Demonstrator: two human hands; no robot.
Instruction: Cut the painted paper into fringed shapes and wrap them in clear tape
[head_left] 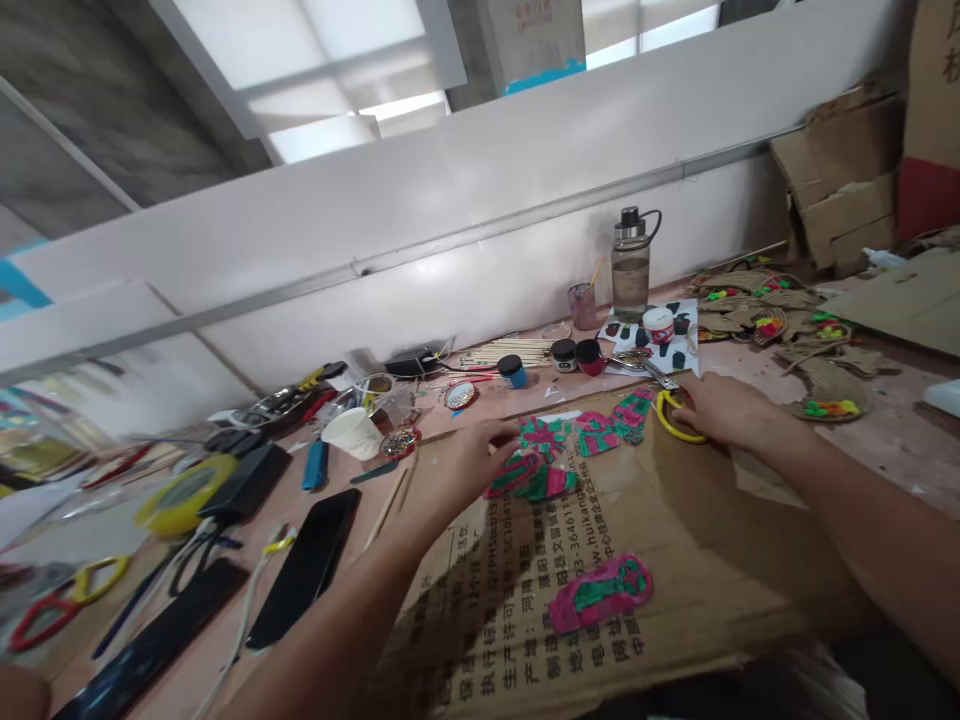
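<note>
Cardboard sheet [712, 590] at bottom centre, plain brown toward its lower-right edge, "产地" and "12个月" readable in the print. Left hand [480, 458] has fingers bent over pink-and-green cutouts [544, 437] mid-frame (can't tell if pinching one), right hand [721, 405] is gripping yellow-handled scissors [673, 430] just right of them. Black phone [304, 570] and paper cup [352, 436] crowd the left, black-lidded jars [512, 371] past the far edge.

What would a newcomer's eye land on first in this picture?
Probably the bright pink-and-green painted cutouts, clustered beside the left hand near the far edge of the brown printed cardboard sheet, with a single pink-and-green cutout lying apart, nearer the wearer. Next might come the yellow-handled metal scissors held by the right hand, right of that cluster. Farther back stands a tall see-through bottle with a dark lid.
</note>
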